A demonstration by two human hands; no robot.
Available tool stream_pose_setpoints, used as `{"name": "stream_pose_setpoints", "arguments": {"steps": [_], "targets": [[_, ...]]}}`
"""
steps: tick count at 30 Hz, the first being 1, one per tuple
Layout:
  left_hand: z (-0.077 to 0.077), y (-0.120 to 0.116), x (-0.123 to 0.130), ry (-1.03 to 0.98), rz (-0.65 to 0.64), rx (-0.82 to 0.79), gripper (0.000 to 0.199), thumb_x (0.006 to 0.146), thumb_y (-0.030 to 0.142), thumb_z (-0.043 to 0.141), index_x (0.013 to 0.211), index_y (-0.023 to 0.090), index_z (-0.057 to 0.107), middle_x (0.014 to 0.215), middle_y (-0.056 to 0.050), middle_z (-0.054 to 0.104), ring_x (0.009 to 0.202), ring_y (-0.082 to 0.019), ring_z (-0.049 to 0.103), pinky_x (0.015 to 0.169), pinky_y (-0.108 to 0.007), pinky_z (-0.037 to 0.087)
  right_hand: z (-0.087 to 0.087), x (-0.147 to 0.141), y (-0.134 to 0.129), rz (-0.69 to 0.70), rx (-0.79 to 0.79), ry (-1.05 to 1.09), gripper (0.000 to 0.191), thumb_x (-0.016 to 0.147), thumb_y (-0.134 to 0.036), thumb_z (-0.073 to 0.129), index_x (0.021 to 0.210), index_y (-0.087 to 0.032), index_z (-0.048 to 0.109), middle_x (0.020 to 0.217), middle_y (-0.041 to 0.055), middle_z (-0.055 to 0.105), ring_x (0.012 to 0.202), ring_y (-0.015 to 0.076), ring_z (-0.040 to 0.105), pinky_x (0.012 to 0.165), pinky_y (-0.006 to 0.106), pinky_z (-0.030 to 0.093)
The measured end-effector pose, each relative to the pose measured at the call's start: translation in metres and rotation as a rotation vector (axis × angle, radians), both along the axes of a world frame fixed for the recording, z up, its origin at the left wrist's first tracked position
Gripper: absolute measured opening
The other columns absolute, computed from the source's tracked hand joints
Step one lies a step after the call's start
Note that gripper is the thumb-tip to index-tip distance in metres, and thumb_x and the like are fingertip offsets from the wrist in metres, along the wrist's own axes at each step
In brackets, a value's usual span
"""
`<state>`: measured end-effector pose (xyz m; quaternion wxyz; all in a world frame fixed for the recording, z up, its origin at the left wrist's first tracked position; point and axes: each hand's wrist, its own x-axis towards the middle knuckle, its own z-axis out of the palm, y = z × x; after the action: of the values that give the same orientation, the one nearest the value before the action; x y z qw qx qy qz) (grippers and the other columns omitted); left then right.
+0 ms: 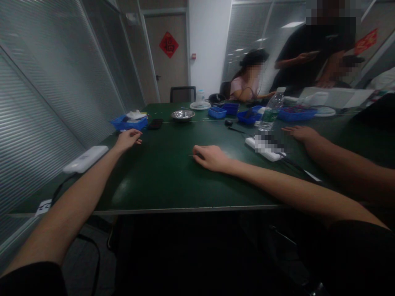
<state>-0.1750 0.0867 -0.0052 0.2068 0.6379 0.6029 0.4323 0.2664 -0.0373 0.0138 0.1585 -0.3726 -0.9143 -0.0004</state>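
My left hand [128, 139] hovers near the front of a blue basket [132, 122] that holds white tissue or paper. Its fingers are bent, the fingertips close together; anything between them is too small to make out. On the green table [160, 176], my right hand [211, 157] rests with its fingers curled in a pinch on a thin, light, needle-like piece [190, 155] that points left. Beyond it stands a round metal bowl [183, 115] with something small inside. A dark phone-like object [155, 123] lies right of the basket.
White power strips lie at the left [86, 159] and right [265, 149]. A water bottle [272, 109], blue trays [249, 115] and a white round lid [200, 106] stand farther back. Another person's hand [300, 133] rests at the right; more people are behind the table.
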Motion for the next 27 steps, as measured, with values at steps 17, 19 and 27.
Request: {"name": "stream_pose_setpoints", "arguments": {"steps": [17, 19, 27], "targets": [[-0.006, 0.005, -0.01, -0.095, -0.013, -0.041, 0.025, 0.079, 0.02, 0.077, 0.103, 0.012, 0.076, 0.1, -0.012, 0.075, 0.077, -0.021, 0.076, 0.08, -0.034, 0.063, 0.0, 0.001, 0.001, 0.003, 0.004, 0.004, 0.021, 0.102, -0.037, 0.05, 0.112, -0.021, 0.058, 0.097, 0.0053, 0.072, 0.074, 0.0171, 0.059, 0.065, 0.028, 0.033], [-0.006, 0.005, -0.009, -0.112, -0.012, -0.039, 0.025, 0.078, 0.019, 0.078, 0.102, 0.012, 0.076, 0.1, -0.012, 0.075, 0.077, -0.021, 0.075, 0.078, -0.034, 0.063, 0.001, 0.001, 0.0, 0.005, -0.009, 0.007, 0.021, 0.102, -0.037, 0.05, 0.112, -0.021, 0.058, 0.097, 0.0053, 0.071, 0.074, 0.0169, 0.059, 0.065, 0.028, 0.033], [-0.008, 0.006, -0.006, 0.09, 0.015, -0.012, 0.025, 0.091, 0.029, 0.065, 0.108, 0.014, 0.076, 0.084, -0.009, 0.074, 0.066, -0.018, 0.071, 0.063, -0.025, 0.057, 0.001, 0.0, 0.0, 0.0, -0.008, 0.001, 0.022, 0.102, -0.038, 0.05, 0.113, -0.021, 0.058, 0.096, 0.0051, 0.071, 0.073, 0.0171, 0.059, 0.064, 0.028, 0.033]]}}
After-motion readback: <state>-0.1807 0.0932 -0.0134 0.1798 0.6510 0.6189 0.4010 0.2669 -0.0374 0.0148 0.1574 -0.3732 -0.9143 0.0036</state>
